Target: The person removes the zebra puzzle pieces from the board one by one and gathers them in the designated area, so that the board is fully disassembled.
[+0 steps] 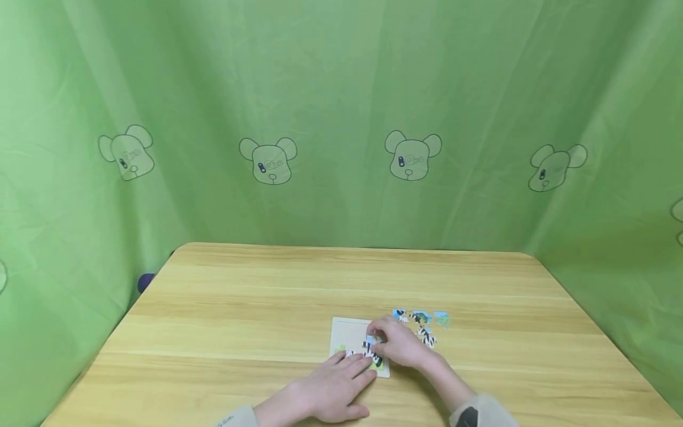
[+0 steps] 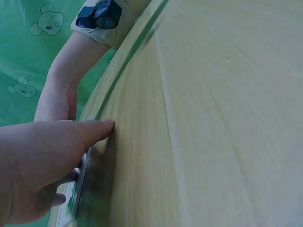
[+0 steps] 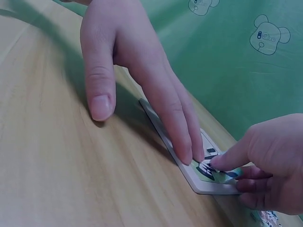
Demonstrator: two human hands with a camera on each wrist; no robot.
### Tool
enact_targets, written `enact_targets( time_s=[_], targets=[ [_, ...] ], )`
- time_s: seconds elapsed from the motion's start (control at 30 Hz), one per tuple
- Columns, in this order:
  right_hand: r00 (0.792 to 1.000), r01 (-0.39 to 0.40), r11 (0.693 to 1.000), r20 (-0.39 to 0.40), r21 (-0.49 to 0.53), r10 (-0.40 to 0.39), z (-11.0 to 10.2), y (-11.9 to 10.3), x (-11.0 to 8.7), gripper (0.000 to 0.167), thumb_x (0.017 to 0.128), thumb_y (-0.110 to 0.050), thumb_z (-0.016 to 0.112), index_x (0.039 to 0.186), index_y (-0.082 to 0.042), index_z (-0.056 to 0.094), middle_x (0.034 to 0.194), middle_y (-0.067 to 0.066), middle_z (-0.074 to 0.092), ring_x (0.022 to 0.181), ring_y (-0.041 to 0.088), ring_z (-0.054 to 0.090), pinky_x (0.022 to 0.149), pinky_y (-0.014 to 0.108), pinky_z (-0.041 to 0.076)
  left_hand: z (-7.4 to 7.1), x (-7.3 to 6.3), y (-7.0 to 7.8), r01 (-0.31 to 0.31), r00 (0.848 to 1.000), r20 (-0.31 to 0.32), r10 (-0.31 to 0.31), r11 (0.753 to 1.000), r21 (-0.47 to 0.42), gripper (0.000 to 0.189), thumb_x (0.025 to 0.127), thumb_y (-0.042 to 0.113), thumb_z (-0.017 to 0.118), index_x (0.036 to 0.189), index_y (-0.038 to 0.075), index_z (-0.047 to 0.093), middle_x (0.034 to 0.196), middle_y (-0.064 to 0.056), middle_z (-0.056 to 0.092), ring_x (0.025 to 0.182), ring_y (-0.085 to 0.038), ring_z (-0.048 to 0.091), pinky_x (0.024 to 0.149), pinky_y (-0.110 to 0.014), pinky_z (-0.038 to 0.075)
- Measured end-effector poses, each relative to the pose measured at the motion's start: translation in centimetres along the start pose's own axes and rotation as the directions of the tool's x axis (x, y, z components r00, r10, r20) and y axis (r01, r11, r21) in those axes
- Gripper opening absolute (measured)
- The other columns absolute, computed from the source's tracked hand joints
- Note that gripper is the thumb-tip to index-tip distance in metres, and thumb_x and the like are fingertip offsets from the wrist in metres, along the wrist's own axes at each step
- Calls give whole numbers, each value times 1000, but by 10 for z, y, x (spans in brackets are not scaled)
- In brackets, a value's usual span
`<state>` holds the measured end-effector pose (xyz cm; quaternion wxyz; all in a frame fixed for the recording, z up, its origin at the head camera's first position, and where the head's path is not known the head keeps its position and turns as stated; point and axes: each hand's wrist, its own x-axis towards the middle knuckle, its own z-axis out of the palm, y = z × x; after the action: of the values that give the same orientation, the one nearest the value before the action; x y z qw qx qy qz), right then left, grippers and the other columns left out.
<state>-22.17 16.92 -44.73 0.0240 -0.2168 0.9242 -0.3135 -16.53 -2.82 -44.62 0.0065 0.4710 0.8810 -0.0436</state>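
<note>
A white puzzle board (image 1: 347,330) lies on the table, its lower part filled with zebra-patterned pieces on green. My left hand (image 1: 335,391) rests across the board's near edge, its fingers extended over the fitted pieces. Between thumb and fingers, my right hand (image 1: 401,345) pinches a puzzle piece (image 3: 229,176) low over the board's right side. Its fingers partly cover that piece. In the left wrist view the left thumb (image 2: 97,132) stretches past the board's edge onto the wood.
Just beyond the right hand lie several loose puzzle pieces (image 1: 427,337), with blue, green and zebra prints. The wooden table (image 1: 240,308) is bordered by a green curtain (image 1: 341,213) with bear-head drawings. Something purple (image 1: 144,282) shows at the table's left edge.
</note>
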Motion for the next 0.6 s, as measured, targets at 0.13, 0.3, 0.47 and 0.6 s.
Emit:
enact_targets(
  time_s=[0.13, 0.3, 0.47, 0.6],
  targets=[
    [999, 53, 997, 7, 50, -54, -1, 1, 0, 7, 83, -7, 64, 84, -14, 61, 80, -6, 56, 75, 12, 51, 66, 28, 44, 0, 1, -1, -2, 1000, -4, 2, 1000, 2, 64, 90, 57, 43, 141, 17, 40, 148, -2, 31, 135, -17, 27, 108, -40, 28],
    [996, 85, 992, 28, 90, -88, -2, 1, 1, 6, 87, -8, 60, 86, -14, 60, 81, -8, 57, 77, 11, 52, 68, 27, 44, -1, 1, -2, -5, 1000, -2, 5, 1000, 2, 64, 90, 57, 44, 140, 17, 41, 148, -1, 32, 135, -16, 28, 108, -40, 29],
    [999, 40, 986, -4, 160, -40, -7, 8, -2, 10, 88, -9, 59, 98, -11, 60, 82, -4, 60, 73, 13, 56, 65, 26, 48, -2, 1, -1, -5, 1000, 3, 5, 1000, -5, 64, 90, 57, 43, 140, 17, 41, 148, -1, 32, 134, -16, 29, 108, -40, 29],
    [1000, -14, 968, -19, 249, 20, -19, 17, -7, 19, 89, -10, 58, 107, -3, 58, 79, 2, 60, 60, 15, 57, 52, 26, 50, -1, 0, -1, -1, 1000, -5, 1, 1000, -6, 64, 90, 57, 43, 140, 18, 40, 148, -1, 31, 134, -16, 29, 108, -40, 29]
  ],
)
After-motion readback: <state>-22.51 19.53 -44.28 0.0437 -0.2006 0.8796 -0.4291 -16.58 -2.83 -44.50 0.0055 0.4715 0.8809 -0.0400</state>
